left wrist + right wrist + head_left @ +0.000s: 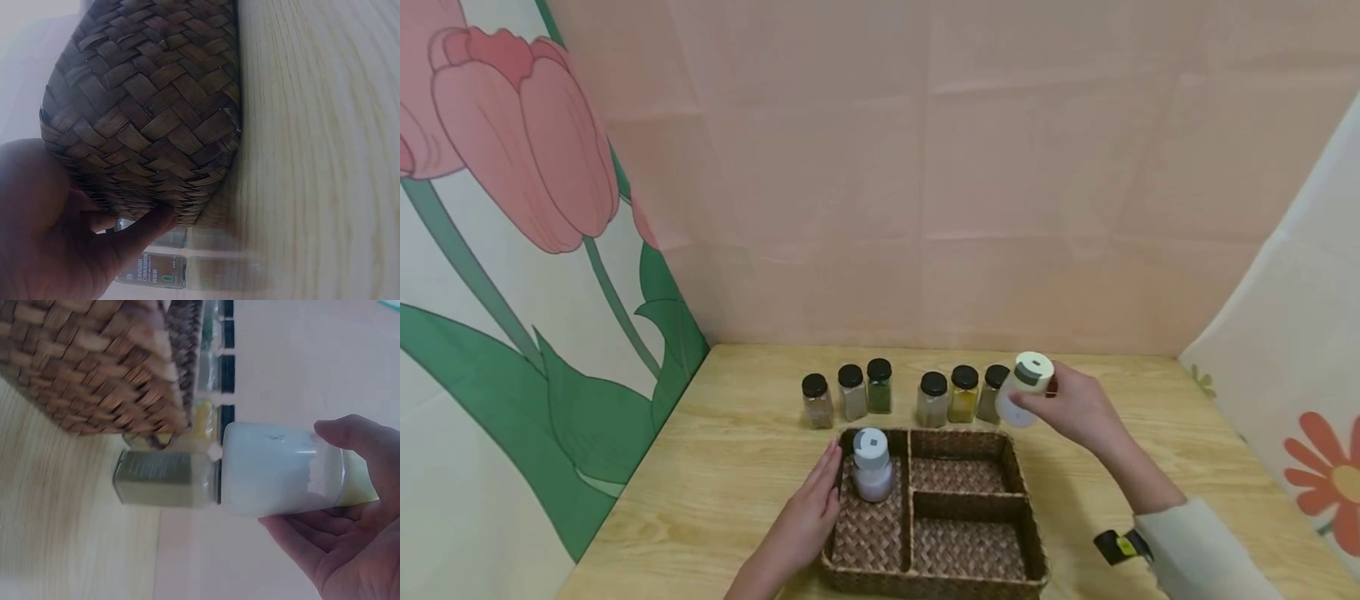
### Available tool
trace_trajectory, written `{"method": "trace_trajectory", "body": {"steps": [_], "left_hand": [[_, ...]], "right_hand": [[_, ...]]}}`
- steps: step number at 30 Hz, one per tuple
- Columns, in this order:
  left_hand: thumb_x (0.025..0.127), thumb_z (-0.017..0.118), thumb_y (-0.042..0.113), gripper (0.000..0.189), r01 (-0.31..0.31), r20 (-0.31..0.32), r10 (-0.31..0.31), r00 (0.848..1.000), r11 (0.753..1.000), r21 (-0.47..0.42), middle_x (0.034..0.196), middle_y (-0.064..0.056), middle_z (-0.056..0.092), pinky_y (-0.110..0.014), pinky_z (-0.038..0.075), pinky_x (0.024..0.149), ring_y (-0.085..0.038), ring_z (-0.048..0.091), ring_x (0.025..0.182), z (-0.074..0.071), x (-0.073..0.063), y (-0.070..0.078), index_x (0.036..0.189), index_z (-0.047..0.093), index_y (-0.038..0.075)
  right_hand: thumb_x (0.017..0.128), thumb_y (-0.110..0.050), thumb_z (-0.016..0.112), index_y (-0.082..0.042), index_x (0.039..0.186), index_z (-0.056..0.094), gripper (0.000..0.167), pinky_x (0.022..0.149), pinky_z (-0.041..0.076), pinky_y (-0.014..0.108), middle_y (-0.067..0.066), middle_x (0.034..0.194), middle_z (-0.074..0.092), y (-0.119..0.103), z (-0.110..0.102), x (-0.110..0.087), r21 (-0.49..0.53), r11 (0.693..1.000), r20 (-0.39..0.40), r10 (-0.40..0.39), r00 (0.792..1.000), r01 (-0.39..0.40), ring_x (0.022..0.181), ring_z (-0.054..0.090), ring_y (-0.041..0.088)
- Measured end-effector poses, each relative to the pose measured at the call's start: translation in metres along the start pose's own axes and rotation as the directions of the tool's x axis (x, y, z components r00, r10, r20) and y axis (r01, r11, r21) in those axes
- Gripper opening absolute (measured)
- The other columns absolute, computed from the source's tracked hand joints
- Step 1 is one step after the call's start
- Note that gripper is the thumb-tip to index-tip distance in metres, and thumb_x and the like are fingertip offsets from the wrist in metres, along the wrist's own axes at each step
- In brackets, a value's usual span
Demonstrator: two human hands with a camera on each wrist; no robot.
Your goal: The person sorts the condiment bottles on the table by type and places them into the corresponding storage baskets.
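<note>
My right hand (1078, 408) grips a translucent white seasoning bottle with a pale yellow-green cap (1033, 371), raised beyond the basket's back right corner. Thumb and fingers hold its sides in the right wrist view, where the bottle (275, 469) appears in front of a spice jar. Against the outer left wall of a brown woven basket (910, 500) my left hand (808, 508) rests, its fingers extended along the wall. In the left compartment stands a second bottle with a grey-white cap (872, 450), upright near the back. Both right compartments hold nothing visible.
Behind the basket stand several black-capped glass spice jars: a left group with a green-filled jar (879, 386) and a right group with a yellow-filled jar (963, 394). The wooden table (700, 492) meets a pink cloth backdrop (925, 208) at its far edge.
</note>
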State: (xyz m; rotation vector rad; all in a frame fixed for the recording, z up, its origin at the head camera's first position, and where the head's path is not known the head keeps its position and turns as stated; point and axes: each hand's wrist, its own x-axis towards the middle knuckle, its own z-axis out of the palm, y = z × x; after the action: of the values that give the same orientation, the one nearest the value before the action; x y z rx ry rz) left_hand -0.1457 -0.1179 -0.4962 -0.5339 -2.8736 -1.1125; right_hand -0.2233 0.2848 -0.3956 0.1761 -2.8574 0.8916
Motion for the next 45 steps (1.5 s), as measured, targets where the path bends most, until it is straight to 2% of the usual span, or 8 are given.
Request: {"method": "trace_trajectory", "body": {"steps": [6, 14, 22, 31, 38, 43, 45], "left_hand": [[0.105, 0.047, 0.009, 0.059, 0.015, 0.001, -0.015, 1.000, 1.000, -0.005, 0.168, -0.006, 0.018, -0.053, 0.033, 0.116, -0.033, 0.033, 0.148, 0.000, -0.002, 0.002, 0.160, 0.027, 0.006], [0.105, 0.047, 0.007, 0.060, 0.001, 0.001, -0.001, 1.000, 1.000, -0.007, 0.168, -0.008, 0.019, -0.053, 0.035, 0.116, -0.034, 0.034, 0.147, -0.001, 0.000, 0.002, 0.160, 0.026, 0.006], [0.104, 0.047, 0.007, 0.060, -0.006, -0.007, 0.006, 1.000, 1.000, -0.008, 0.168, -0.009, 0.021, -0.054, 0.035, 0.115, -0.035, 0.035, 0.147, 0.001, -0.001, 0.000, 0.160, 0.027, 0.005], [0.105, 0.046, 0.010, 0.060, 0.023, 0.011, -0.023, 1.000, 1.000, -0.020, 0.168, -0.005, 0.017, -0.052, 0.031, 0.117, -0.032, 0.031, 0.149, -0.001, 0.000, 0.001, 0.161, 0.025, 0.008], [0.104, 0.046, 0.007, 0.060, 0.002, 0.001, -0.002, 1.000, 1.000, -0.014, 0.168, -0.007, 0.018, -0.053, 0.033, 0.116, -0.034, 0.034, 0.147, -0.002, -0.001, 0.003, 0.161, 0.025, 0.006], [0.105, 0.047, 0.009, 0.060, 0.010, 0.007, -0.010, 1.000, 1.000, -0.023, 0.168, -0.006, 0.018, -0.053, 0.033, 0.117, -0.033, 0.033, 0.148, -0.001, -0.001, 0.001, 0.161, 0.026, 0.007], [0.105, 0.046, 0.010, 0.060, 0.017, 0.012, -0.017, 1.000, 1.000, -0.024, 0.168, -0.006, 0.018, -0.052, 0.033, 0.117, -0.032, 0.032, 0.148, -0.001, -0.001, 0.001, 0.161, 0.025, 0.008]], "right_hand": [[0.088, -0.049, 0.076, 0.000, 0.125, 0.062, 0.064, 0.061, 0.056, 0.038, 0.019, 0.106, 0.071, -0.016, 0.000, -0.006, 0.014, 0.999, -0.008, -0.038, 0.999, 0.038, 0.091, 0.068, 0.033], [0.088, -0.044, 0.078, -0.001, 0.125, 0.063, 0.059, 0.060, 0.055, 0.035, 0.017, 0.104, 0.071, -0.033, 0.002, -0.012, 0.029, 0.997, 0.002, -0.067, 0.998, 0.067, 0.088, 0.067, 0.030], [0.087, -0.042, 0.079, -0.004, 0.124, 0.065, 0.055, 0.065, 0.059, 0.038, 0.015, 0.108, 0.073, -0.044, 0.005, -0.017, 0.048, 0.995, -0.002, -0.092, 0.996, 0.092, 0.093, 0.070, 0.031], [0.087, -0.043, 0.079, -0.004, 0.123, 0.066, 0.054, 0.066, 0.060, 0.039, 0.014, 0.108, 0.073, -0.056, 0.009, -0.022, 0.086, 0.991, 0.018, -0.106, 0.994, 0.104, 0.093, 0.070, 0.030], [0.087, -0.040, 0.079, -0.009, 0.124, 0.066, 0.050, 0.069, 0.061, 0.037, 0.011, 0.111, 0.073, -0.066, 0.012, -0.027, 0.119, 0.987, 0.033, -0.112, 0.993, 0.108, 0.097, 0.071, 0.029], [0.084, -0.042, 0.082, -0.010, 0.113, 0.069, 0.045, 0.064, 0.057, 0.032, 0.006, 0.101, 0.074, -0.077, 0.015, -0.030, 0.126, 0.985, 0.041, -0.123, 0.992, 0.117, 0.088, 0.069, 0.021], [0.083, -0.041, 0.082, -0.011, 0.109, 0.068, 0.043, 0.060, 0.053, 0.032, 0.003, 0.092, 0.072, -0.081, 0.016, -0.030, 0.117, 0.987, 0.050, -0.121, 0.991, 0.114, 0.079, 0.065, 0.018]]}}
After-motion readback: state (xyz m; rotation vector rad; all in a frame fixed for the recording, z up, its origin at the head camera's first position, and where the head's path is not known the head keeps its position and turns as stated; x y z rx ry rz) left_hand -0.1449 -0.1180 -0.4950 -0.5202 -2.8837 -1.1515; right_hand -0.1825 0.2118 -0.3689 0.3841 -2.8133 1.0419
